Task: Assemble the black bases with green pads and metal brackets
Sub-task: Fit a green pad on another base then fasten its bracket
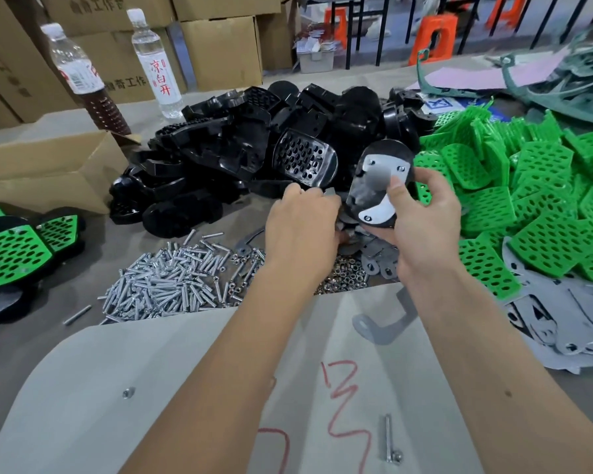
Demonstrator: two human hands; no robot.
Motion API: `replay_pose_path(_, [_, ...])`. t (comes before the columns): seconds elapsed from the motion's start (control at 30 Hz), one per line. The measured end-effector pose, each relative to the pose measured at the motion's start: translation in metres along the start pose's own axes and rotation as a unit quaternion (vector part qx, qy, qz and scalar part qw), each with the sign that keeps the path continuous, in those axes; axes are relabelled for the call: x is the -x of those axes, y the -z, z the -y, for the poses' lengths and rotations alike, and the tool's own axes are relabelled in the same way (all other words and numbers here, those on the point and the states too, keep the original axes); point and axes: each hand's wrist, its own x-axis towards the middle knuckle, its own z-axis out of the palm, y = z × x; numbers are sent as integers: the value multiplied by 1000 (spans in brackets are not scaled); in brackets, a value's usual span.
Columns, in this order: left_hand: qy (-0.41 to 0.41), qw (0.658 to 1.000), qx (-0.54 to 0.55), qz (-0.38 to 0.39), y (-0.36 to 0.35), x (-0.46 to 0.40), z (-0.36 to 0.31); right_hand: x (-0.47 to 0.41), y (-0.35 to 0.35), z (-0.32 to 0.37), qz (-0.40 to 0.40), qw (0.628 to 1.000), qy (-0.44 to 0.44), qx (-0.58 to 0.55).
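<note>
My right hand (pixel 421 220) grips a black base (pixel 374 196) tilted upright, with my thumb pressed on the metal bracket (pixel 386 172) on its face. My left hand (pixel 302 227) reaches palm down into the pile of loose metal brackets (pixel 377 258) just below the base; its fingertips are hidden, and a small metal piece (pixel 330 191) shows at them. A heap of black bases (pixel 254 148) lies behind the hands. Loose green pads (pixel 514 200) are piled on the right.
Screws (pixel 172 278) and nuts (pixel 343 278) lie in piles in front. Finished bases with green pads (pixel 14 248) sit at the left beside an open carton (pixel 42 165). Two bottles (pixel 154 63) stand behind. A grey board (pixel 185 388) with one bracket (pixel 380 323) and a bolt (pixel 389 439) lies nearest me.
</note>
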Motion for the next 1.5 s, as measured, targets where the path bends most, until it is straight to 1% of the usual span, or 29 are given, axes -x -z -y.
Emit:
replay_pose_path(0.13, [-28, 996, -79, -11, 0, -4, 12, 1, -2, 2, 17, 1000, -17, -8])
replay_pose_path(0.17, [-17, 997, -62, -44, 0, -4, 14, 2, -3, 3, 20, 999, -24, -12])
replay_pose_path(0.2, [21, 995, -7, -94, 3, -4, 17, 2, -3, 3, 22, 999, -30, -16])
replay_pose_path(0.23, [71, 983, 70, -151, 6, -2, 19, 3, -4, 3, 26, 999, -35, -18])
replay_pose_path(0.27, [128, 960, 151, -199, 8, 1, 22, 5, -4, 3, 34, 998, -39, -19])
replay_pose_path(0.3, [187, 924, 244, -228, 10, 3, 25, 6, -5, 2, 46, 998, -42, -21])
replay_pose_path(0.33, [245, 872, 352, -235, 12, 5, 26, 8, -6, 3, 60, 997, -44, -26])
replay_pose_path(0.37, [300, 801, 472, -215, 15, 6, 27, 11, -8, 3, 75, 996, -45, -31])
replay_pose_path(0.4, [345, 722, 573, -177, 18, 9, 29, 13, -10, 3, 89, 995, -45, -30])
replay_pose_path(0.43, [372, 664, 633, -143, 20, 14, 31, 16, -12, 2, 105, 993, -41, -24])
replay_pose_path(0.47, [383, 642, 654, -117, 22, 19, 35, 20, -14, 2, 123, 992, -36, -17])
replay_pose_path(0.5, [385, 645, 651, -102, 21, 25, 40, 23, -17, 2, 144, 989, -32, -15])
replay_pose_path(0.57, [368, 676, 631, -95, 20, 35, 51, 30, -20, 0, 178, 983, -34, -13])
replay_pose_path(0.6, [355, 680, 633, -99, 19, 39, 55, 33, -22, -1, 189, 981, -35, -7])
replay_pose_path(0.63, [342, 672, 648, -101, 19, 41, 60, 35, -23, -3, 198, 980, -34, 1])
replay_pose_path(0.67, [331, 651, 676, -98, 20, 43, 64, 37, -23, -4, 205, 978, -32, 8])
replay_pose_path(0.73, [309, 596, 737, -82, 21, 45, 71, 38, -23, -6, 210, 977, -28, 17])
replay_pose_path(0.77, [304, 576, 755, -77, 21, 46, 73, 38, -23, -6, 209, 977, -28, 18])
replay_pose_path(0.8, [306, 569, 759, -80, 22, 46, 73, 38, -23, -6, 207, 978, -31, 16])
replay_pose_path(0.83, [312, 577, 749, -93, 22, 46, 72, 38, -23, -7, 205, 978, -36, 12])
replay_pose_path(0.93, [320, 618, 704, -141, 20, 47, 65, 38, -24, -7, 206, 978, -43, 7])
replay_pose_path(1.03, [305, 657, 670, -163, 20, 49, 62, 37, -24, -7, 203, 979, -32, 12])
replay_pose_path(1.07, [297, 656, 675, -159, 21, 49, 61, 37, -24, -7, 203, 979, -25, 19])
replay_pose_path(1.13, [275, 638, 708, -129, 23, 49, 59, 37, -25, -8, 204, 978, -7, 38])
replay_pose_path(1.17, [259, 638, 716, -114, 22, 50, 57, 37, -25, -8, 203, 978, 2, 45])
replay_pose_path(1.23, [236, 658, 707, -105, 18, 50, 52, 38, -25, -8, 205, 977, 13, 53])
replay_pose_path(1.3, [235, 676, 688, -122, 13, 50, 45, 39, -25, -9, 211, 975, 24, 60])
replay_pose_path(1.4, [261, 682, 669, -137, 8, 50, 42, 40, -25, -11, 222, 971, 45, 81])
replay_pose_path(1.5, [271, 676, 671, -138, 7, 49, 47, 40, -25, -12, 226, 969, 55, 86])
